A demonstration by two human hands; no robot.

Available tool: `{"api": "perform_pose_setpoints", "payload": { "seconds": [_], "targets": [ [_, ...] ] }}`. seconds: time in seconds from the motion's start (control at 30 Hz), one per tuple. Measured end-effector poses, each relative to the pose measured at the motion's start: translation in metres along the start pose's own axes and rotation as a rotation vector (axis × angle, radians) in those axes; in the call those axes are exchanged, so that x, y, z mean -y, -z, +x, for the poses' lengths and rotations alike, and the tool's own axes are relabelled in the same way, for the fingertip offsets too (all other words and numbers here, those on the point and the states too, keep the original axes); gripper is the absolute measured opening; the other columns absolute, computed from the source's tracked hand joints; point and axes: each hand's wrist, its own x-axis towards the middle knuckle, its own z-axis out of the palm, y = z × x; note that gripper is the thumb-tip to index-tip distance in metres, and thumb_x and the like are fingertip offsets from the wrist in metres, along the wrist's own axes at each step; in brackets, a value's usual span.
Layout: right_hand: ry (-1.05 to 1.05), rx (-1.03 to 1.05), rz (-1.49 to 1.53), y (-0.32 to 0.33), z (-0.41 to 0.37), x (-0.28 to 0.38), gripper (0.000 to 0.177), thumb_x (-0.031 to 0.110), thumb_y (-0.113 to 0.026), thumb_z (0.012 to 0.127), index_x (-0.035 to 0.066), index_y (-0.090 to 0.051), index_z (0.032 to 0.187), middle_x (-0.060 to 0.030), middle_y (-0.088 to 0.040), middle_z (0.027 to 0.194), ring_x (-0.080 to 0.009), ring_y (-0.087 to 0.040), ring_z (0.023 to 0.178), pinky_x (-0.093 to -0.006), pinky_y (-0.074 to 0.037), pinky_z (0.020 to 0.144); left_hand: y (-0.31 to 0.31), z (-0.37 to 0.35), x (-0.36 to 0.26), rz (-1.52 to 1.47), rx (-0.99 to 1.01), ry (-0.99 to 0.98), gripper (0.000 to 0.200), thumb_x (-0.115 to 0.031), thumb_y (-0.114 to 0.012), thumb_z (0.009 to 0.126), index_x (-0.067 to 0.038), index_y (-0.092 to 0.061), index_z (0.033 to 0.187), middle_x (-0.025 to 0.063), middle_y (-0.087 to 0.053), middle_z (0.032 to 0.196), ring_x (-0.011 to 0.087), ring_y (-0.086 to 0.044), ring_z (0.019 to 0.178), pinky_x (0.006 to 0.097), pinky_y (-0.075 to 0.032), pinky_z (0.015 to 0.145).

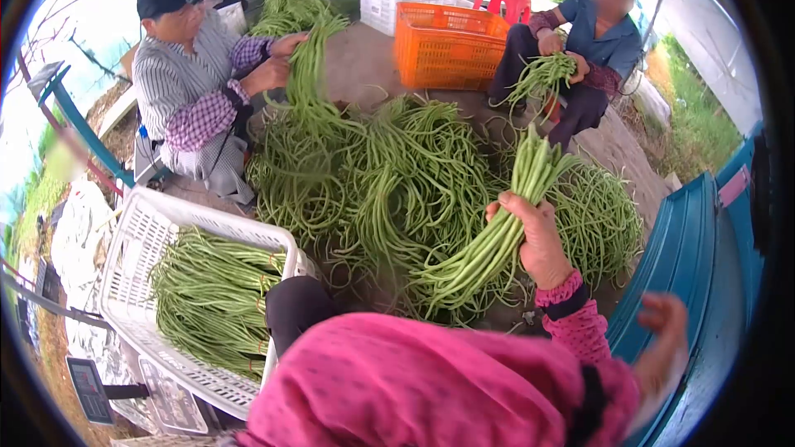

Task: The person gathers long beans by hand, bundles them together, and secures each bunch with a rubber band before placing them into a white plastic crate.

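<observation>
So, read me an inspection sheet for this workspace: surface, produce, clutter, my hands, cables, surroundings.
Surface: brown ground, largely covered by beans in the middle.
Job's things: heap of long green beans; white crate at left holding bundled beans, some with reddish bands.
Clutter: crumpled silvery sheeting beyond the white crate.
Right hand: closed around a bunch of beans, above the heap.
Left hand: crossed to the picture's right, blurred; nothing clearly seen in it.
Cables: none clearly made out.
Surroundings: two nearby co-workers, left and right, both holding beans; orange crate behind the heap; blue metal panel at right.
</observation>
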Motion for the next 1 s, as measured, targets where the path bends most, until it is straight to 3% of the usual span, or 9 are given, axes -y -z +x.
{"api": "perform_pose_setpoints", "payload": {
  "seconds": [0.3, 0.4, 1.0],
  "targets": [
    [-0.045, -0.017, -0.015, 0.008, -0.002, -0.004, 0.022, 0.013, -0.069, 0.081, -0.002, -0.061, 0.095, -0.0114, -0.066, 0.082, -0.0191, -0.064, 0.075, -0.0327, -0.052, 0.07, 0.01, -0.009, -0.027, -0.102, -0.04, -0.12, 0.016, -0.017, -0.058, 0.077, -0.006, -0.065, 0.085, 0.0103, -0.065, 0.076, 0.0269, -0.064, 0.076, 0.0439, -0.049, 0.065],
    [-0.038, 0.03, -0.022, 0.008, -0.005, 0.0, 0.019, 0.01, -0.07, 0.081, -0.003, -0.064, 0.092, -0.0081, -0.065, 0.08, -0.014, -0.063, 0.07, -0.0281, -0.052, 0.066, 0.009, -0.013, -0.033, -0.106, -0.019, -0.163, 0.015, -0.017, -0.059, 0.077, -0.006, -0.065, 0.085, 0.0103, -0.064, 0.076, 0.0266, -0.064, 0.075, 0.044, -0.049, 0.065],
    [-0.037, 0.044, 0.011, 0.018, -0.002, -0.002, 0.017, 0.013, -0.069, 0.082, 0.0, -0.063, 0.09, -0.0085, -0.065, 0.081, -0.0137, -0.062, 0.07, -0.0272, -0.05, 0.064, 0.032, -0.039, -0.045, -0.159, 0.046, -0.341, 0.015, -0.012, -0.059, 0.074, -0.006, -0.067, 0.085, 0.0103, -0.063, 0.074, 0.0248, -0.062, 0.072, 0.0444, -0.049, 0.063]
  ]
}}
